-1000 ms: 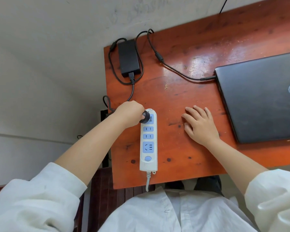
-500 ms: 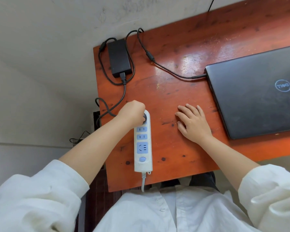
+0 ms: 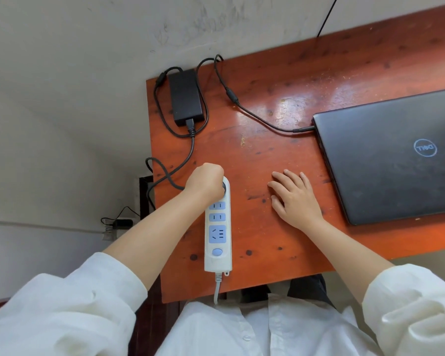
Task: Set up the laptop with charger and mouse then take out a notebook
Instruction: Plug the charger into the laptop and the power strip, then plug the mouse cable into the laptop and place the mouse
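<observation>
A closed black laptop [image 3: 393, 155] lies on the right of the red-brown wooden table [image 3: 267, 119]. Its black charger brick [image 3: 186, 97] sits at the table's far left corner, and the thin charger cable [image 3: 257, 116] runs into the laptop's left edge. A white power strip [image 3: 218, 235] with blue sockets lies near the front edge. My left hand [image 3: 205, 183] is closed around the black charger plug [image 3: 224, 187] at the strip's top socket; most of the plug is hidden. My right hand [image 3: 294, 197] rests flat on the table, fingers apart, between the strip and the laptop.
The table's left edge drops to a grey floor, where a small black adapter [image 3: 122, 224] and its wire sit by the wall. The strip's white cord [image 3: 217, 289] hangs over the front edge toward my white shirt. A thin black wire [image 3: 328, 15] runs up the wall behind.
My left hand has pressed over the plug at the strip's top socket, so less of the plug shows. My right hand has stayed flat. The view shifted slightly.
</observation>
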Motion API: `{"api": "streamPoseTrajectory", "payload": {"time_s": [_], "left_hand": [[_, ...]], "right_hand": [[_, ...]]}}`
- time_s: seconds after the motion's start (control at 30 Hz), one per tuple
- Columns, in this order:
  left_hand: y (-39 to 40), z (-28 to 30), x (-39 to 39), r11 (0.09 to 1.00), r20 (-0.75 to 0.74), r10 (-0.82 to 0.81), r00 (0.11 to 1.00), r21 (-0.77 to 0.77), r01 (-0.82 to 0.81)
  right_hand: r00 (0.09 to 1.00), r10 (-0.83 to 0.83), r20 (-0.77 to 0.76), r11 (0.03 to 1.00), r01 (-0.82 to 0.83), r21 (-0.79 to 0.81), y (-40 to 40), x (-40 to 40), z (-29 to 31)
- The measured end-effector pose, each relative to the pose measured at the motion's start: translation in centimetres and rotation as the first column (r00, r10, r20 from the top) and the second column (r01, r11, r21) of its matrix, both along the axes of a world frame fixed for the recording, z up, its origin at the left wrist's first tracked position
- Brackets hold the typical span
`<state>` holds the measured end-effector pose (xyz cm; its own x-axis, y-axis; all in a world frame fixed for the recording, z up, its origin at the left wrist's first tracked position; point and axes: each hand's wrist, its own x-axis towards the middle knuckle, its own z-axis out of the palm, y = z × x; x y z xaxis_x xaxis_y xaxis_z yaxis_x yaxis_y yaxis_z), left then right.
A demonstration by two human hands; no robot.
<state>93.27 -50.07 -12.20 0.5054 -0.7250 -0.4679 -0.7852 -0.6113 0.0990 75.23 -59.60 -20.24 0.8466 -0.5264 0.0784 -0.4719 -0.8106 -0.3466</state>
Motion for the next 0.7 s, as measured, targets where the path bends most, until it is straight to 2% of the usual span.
{"api": "streamPoseTrajectory", "payload": {"time_s": [0.17, 0.37, 0.5, 0.57, 0.63, 0.7], "left_hand": [[-0.2, 0.0, 1.0, 0.994, 0.027, 0.09, 0.996, -0.072, -0.088], [0.2, -0.1, 1.6, 0.993, 0.119, 0.109, 0.987, -0.045, -0.105], [0.9, 0.1, 0.7, 0.997, 0.184, 0.062, 0.981, -0.062, -0.051], [0.8, 0.4, -0.2, 1.0, 0.266, 0.002, 0.964, -0.015, 0.002], [0.2, 0.9, -1.4, 1.0, 0.318, -0.024, 0.948, 0.001, 0.025], [-1.2, 1.5, -2.8, 0.998, 0.313, -0.025, 0.949, -0.047, 0.042]], "right_hand": [[1.0, 0.002, -0.029, 1.0, -0.003, -0.012, 0.0, 0.1, 0.1], [0.999, 0.002, -0.041, 0.999, -0.004, -0.046, 0.0, 0.3, 0.3], [0.991, 0.017, -0.131, 0.998, -0.008, 0.065, -0.4, 0.0, 0.5], [0.984, 0.076, -0.16, 0.992, -0.057, 0.117, -1.3, -0.2, 1.3], [0.983, 0.135, -0.125, 0.984, -0.118, 0.137, -2.8, -0.8, 3.1], [0.991, 0.127, -0.04, 0.989, -0.123, 0.087, -4.5, -1.6, 5.7]]}}
